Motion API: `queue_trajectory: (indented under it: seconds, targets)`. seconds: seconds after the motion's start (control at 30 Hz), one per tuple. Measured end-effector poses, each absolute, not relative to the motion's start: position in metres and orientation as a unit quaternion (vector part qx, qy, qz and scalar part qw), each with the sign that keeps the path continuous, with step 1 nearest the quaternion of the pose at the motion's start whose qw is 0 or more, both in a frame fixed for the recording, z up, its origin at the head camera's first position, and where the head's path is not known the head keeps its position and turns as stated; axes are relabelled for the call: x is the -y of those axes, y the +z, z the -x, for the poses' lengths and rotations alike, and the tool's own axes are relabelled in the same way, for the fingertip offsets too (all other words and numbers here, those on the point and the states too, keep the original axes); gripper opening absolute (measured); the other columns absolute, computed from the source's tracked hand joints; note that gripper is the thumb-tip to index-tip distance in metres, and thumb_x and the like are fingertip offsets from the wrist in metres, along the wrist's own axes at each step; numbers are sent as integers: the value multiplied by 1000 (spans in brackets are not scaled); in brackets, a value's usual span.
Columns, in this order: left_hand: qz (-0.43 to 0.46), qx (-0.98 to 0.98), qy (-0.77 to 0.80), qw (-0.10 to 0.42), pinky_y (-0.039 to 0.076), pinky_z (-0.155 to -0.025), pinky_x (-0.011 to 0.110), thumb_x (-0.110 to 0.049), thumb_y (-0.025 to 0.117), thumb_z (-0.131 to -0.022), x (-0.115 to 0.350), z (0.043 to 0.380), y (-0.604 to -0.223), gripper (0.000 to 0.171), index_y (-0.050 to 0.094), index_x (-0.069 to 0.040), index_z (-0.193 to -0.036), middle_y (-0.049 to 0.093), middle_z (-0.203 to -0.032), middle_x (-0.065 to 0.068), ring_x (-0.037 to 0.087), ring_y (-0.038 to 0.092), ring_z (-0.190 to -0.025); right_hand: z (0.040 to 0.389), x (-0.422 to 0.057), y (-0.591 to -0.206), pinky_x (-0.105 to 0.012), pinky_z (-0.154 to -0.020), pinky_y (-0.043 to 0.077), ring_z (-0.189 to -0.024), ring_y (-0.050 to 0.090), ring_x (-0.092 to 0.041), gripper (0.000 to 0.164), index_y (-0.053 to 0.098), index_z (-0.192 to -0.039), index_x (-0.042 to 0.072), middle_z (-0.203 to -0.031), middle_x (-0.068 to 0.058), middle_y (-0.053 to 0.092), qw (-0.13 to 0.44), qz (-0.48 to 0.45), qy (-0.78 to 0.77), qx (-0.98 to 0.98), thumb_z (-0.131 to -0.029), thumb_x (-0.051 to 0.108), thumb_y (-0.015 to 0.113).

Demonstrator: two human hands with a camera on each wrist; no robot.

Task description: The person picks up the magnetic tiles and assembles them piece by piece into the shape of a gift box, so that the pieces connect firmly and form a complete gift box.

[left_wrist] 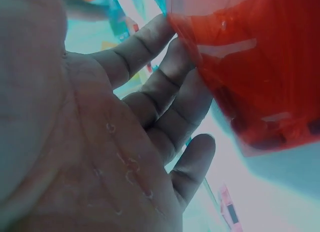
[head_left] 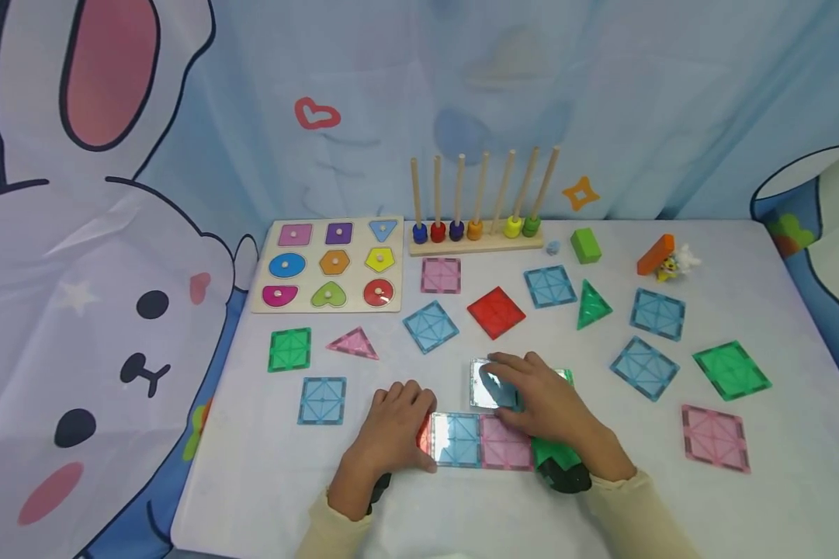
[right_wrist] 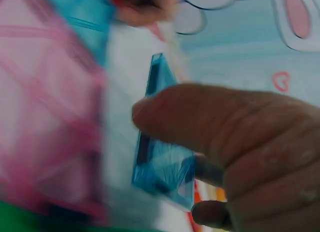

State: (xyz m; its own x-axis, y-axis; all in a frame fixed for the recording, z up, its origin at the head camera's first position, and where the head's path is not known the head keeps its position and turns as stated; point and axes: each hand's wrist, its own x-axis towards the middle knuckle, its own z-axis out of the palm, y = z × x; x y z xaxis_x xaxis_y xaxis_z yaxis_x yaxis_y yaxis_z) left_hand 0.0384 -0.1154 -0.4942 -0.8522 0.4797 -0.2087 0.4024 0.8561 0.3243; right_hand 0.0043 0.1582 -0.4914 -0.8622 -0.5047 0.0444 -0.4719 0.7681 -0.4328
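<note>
Square see-through magnetic tiles form a row in front of the person: a red tile (left_wrist: 265,67), a blue tile (head_left: 456,440), a pink tile (head_left: 506,444) and a green tile (head_left: 557,453). At the row's left end, the left hand (head_left: 391,427) rests against the red tile, its loosely extended fingertips touching the edge. Just beyond the row, the right hand (head_left: 548,400) pinches another blue tile (right_wrist: 165,164) between thumb and fingers. That tile looks tilted in the right wrist view. Behind the right hand, a green piece (head_left: 566,376) is mostly hidden.
Loose tiles lie around, among them a red square (head_left: 496,313), a pink triangle (head_left: 353,343) and a green square (head_left: 289,349). Toward the back are a shape puzzle board (head_left: 260,303) and a peg stacker (head_left: 478,244). A green block (head_left: 586,245) and orange block (head_left: 655,255) stand right.
</note>
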Motion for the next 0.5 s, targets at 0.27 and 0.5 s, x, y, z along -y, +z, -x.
queue_trajectory:
  seconds: [0.27,0.5]
  targets:
    - [-224,-958,153,94,38,-87,40,-63,71,-70,120,1,-487,65,51,-24,-118,49,-120,-4,17,42,-111,-23,-168,-492,-38,-75,52,-105,46,-22,74,52,-134,22,-143,-5,43,47,206,-177,-961,-69,40,82]
    - [-172,-980,90,46,33,-97,49,-53,69,-79,114,52,-492,78,35,-28,-144,30,-148,6,27,31,-131,-57,-193,-497,-40,-69,48,-102,43,-30,122,31,-147,30,-152,-17,20,93,128,-131,-979,-44,71,81]
